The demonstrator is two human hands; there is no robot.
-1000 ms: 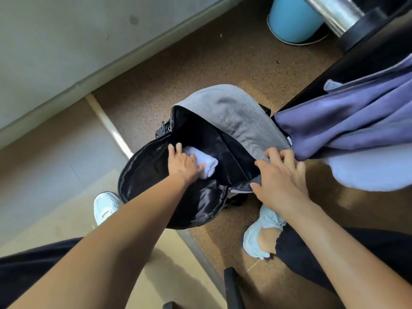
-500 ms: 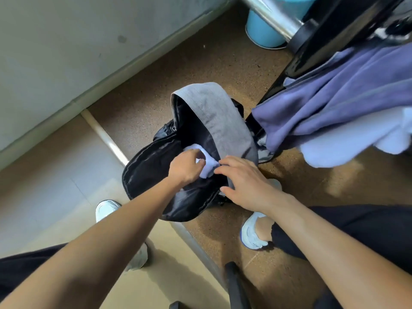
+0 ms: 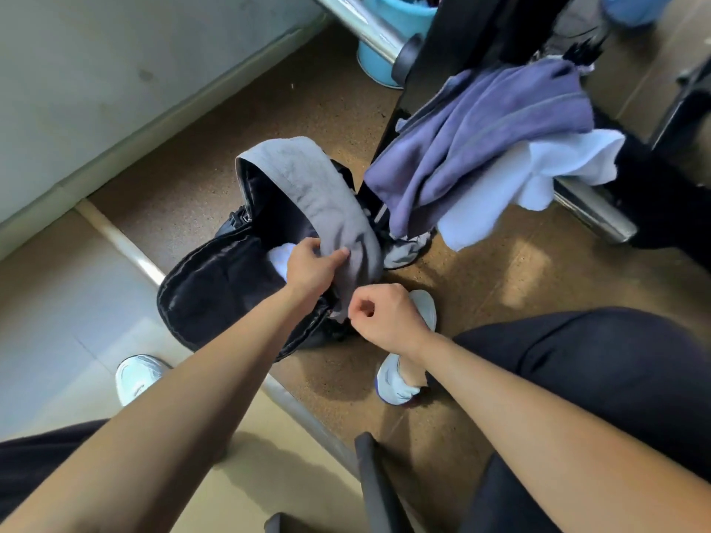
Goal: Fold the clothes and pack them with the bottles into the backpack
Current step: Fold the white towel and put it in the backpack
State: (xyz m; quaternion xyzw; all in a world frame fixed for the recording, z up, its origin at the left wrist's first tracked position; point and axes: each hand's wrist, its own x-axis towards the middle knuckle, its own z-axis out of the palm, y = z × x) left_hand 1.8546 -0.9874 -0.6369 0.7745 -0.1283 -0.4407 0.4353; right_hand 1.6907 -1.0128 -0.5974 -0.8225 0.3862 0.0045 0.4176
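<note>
A black backpack [image 3: 215,298] with a grey front flap [image 3: 327,201] lies open on the floor between my feet. A folded white garment [image 3: 279,257] shows inside its opening. My left hand [image 3: 311,263] pinches the edge of the grey flap just above that garment. My right hand [image 3: 381,315] is at the flap's lower corner with its fingers curled; whether it holds the fabric or a zip pull is hidden. A purple garment [image 3: 481,136] and a white one [image 3: 538,171] hang off a black chair seat to the right. No bottles are visible.
A black chair [image 3: 461,40] with chrome legs [image 3: 592,211] stands at the upper right, with a blue bucket [image 3: 388,32] behind it. A grey wall [image 3: 115,71] runs along the left. My white shoes [image 3: 134,377] flank the backpack, and a dark chair part [image 3: 373,478] sits near the bottom.
My left hand has left the white garment in the bag and taken the grey flap's edge. My right hand slid down to the flap's lower corner. The flap has come further over the opening.
</note>
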